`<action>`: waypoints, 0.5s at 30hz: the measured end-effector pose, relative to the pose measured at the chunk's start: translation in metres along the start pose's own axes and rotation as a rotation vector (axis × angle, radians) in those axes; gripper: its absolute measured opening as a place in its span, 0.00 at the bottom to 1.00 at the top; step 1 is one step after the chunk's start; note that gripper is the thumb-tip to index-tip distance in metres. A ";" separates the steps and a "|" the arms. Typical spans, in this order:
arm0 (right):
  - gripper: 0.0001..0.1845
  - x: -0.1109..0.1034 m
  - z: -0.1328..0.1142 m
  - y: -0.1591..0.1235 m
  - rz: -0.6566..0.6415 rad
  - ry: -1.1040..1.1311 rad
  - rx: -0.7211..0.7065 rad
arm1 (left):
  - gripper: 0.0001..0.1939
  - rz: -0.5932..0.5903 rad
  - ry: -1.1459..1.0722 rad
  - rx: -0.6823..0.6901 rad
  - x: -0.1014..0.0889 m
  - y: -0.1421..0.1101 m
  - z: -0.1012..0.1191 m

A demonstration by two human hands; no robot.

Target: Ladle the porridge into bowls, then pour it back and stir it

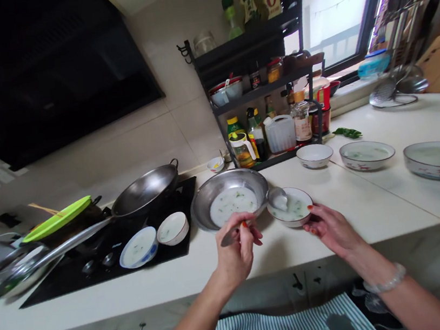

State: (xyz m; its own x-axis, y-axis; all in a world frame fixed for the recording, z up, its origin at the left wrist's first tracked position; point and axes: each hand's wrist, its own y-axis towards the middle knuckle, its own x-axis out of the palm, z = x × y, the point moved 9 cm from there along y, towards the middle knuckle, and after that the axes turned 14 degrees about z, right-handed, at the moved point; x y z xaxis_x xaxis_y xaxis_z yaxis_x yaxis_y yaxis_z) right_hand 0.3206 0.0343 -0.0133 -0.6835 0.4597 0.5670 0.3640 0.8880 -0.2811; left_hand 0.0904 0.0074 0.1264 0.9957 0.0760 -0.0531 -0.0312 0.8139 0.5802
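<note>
Gripping ladle (274, 196) with left hand (239, 241), scoop (279, 199) over small bowl (291, 224) | holding bowl's side with right hand (330, 226) | green-flecked white liquid (231, 204) in bowl and metal basin (202, 206)

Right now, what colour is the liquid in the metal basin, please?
The liquid is white flecked with green, clearest in head view.

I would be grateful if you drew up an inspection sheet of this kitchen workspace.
Surface: white counter with a black cooktop.
Job's things: ladle over the small bowl; beside it, a metal basin holding green-flecked pale liquid.
Clutter: wok and lime-green basin at the cooktop; green leaves near the rack.
Grip: left hand holds the ladle; right hand holds the small bowl at its rim.
Cables: nothing seen near the hands.
Surroundings: bottles on the rack; window behind.
</note>
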 end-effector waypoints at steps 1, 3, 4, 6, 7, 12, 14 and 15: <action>0.16 0.000 0.000 0.000 0.002 0.004 0.003 | 0.12 -0.045 0.024 0.093 0.002 -0.003 0.006; 0.16 0.000 0.000 0.001 0.009 0.010 0.008 | 0.11 -0.118 0.080 0.281 0.007 -0.009 0.020; 0.16 0.000 0.000 0.001 0.011 0.010 0.009 | 0.12 -0.150 0.108 0.361 0.009 -0.012 0.027; 0.17 0.000 0.000 0.000 0.013 0.011 0.008 | 0.13 -0.193 0.140 0.446 0.012 -0.016 0.035; 0.17 0.000 0.000 0.000 0.012 0.012 0.007 | 0.12 -0.197 0.139 0.441 0.012 -0.016 0.035; 0.17 -0.001 0.001 -0.001 0.006 0.003 0.007 | 0.11 0.167 -0.039 0.054 -0.032 0.011 -0.001; 0.17 -0.002 0.001 -0.001 0.013 0.003 0.006 | 0.12 0.324 -0.057 -0.105 -0.058 0.020 -0.023; 0.17 -0.001 0.000 0.000 0.015 0.001 0.008 | 0.12 0.349 -0.039 -0.159 -0.067 0.024 -0.032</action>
State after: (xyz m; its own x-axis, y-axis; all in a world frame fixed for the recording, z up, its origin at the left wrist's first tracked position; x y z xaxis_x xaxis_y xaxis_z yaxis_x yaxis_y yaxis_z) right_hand 0.3210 0.0333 -0.0142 -0.6771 0.4729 0.5638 0.3693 0.8811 -0.2955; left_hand 0.0198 0.0403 0.1177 0.9253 0.3448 0.1579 -0.3789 0.8225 0.4242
